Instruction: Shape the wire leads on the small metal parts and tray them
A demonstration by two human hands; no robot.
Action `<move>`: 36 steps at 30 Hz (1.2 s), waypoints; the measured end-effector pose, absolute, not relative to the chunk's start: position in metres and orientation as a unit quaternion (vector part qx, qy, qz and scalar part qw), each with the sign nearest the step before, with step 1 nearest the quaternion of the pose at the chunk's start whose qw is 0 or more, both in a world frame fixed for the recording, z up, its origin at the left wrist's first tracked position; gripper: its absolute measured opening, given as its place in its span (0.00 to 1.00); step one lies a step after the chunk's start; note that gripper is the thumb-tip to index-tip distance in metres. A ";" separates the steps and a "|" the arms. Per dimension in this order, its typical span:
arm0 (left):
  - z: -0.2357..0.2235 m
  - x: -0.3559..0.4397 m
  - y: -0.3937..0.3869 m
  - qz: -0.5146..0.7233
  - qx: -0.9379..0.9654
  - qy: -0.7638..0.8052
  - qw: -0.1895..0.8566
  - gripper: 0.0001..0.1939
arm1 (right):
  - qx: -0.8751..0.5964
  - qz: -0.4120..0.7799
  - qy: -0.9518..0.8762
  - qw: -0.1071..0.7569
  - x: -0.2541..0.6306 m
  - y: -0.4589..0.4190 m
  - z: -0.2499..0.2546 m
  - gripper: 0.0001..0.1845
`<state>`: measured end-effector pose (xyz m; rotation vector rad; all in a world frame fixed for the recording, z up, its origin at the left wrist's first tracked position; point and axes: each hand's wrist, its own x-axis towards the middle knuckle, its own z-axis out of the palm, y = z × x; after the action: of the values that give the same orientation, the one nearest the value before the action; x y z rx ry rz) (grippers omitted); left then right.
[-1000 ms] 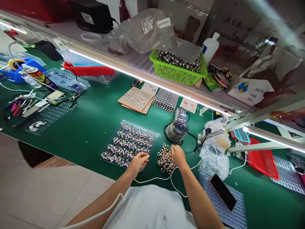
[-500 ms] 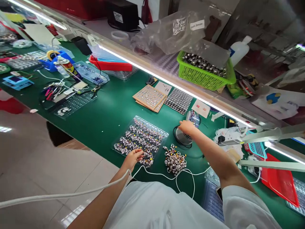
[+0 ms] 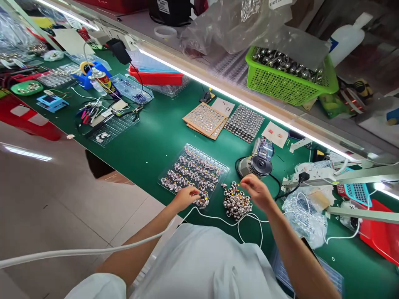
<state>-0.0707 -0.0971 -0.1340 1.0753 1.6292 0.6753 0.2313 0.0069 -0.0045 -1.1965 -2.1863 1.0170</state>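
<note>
My left hand [image 3: 186, 198] is over the near edge of a clear plastic tray [image 3: 222, 166], its thumb and fingertips together. Rows of small silvery ring-shaped parts [image 3: 195, 176] with orange-yellow tabs fill the tray. Whatever those fingers pinch is too small to make out. My right hand [image 3: 256, 190] is at the upper right side of a loose pile of similar parts [image 3: 236, 203], with fingers curled and tips together. Anything in that pinch cannot be made out. Just behind it stands a grey device with a round black disc [image 3: 261, 165].
Brown boards [image 3: 204, 118] and a sheet of round metal pieces [image 3: 245, 122] lie farther back. A lit shelf with a green basket [image 3: 286, 81] overhangs the bench. A white cable [image 3: 215, 227] runs close to my body. Plastic bags [image 3: 307, 220] lie at right.
My right hand has come back from the grey device toward the loose pile, uncovering the black disc. My left hand stays at the tray's near edge. The camera view has shifted.
</note>
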 end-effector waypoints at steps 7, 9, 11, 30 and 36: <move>-0.139 -0.023 -0.091 0.182 0.557 0.632 0.507 0.12 | -0.484 0.501 -0.663 0.275 0.225 -0.089 -0.048 0.16; -0.143 -0.013 -0.088 0.173 0.557 0.637 0.504 0.13 | -0.500 0.513 -0.640 0.280 0.222 -0.104 -0.054 0.17; -0.144 -0.008 -0.083 0.172 0.547 0.644 0.506 0.12 | -0.512 0.519 -0.622 0.286 0.220 -0.114 -0.057 0.17; -0.016 -0.011 -0.060 0.390 0.256 0.450 0.762 0.12 | -0.515 0.553 -0.492 0.432 0.220 -0.103 -0.010 0.19; 0.041 0.020 -0.077 0.395 0.242 0.296 0.835 0.10 | -0.443 0.600 -0.451 0.490 0.212 -0.105 0.032 0.18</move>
<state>0.0196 -0.0772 0.0406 0.5117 0.6278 0.8374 0.2116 -0.1048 0.0320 -1.0758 -1.0951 1.4574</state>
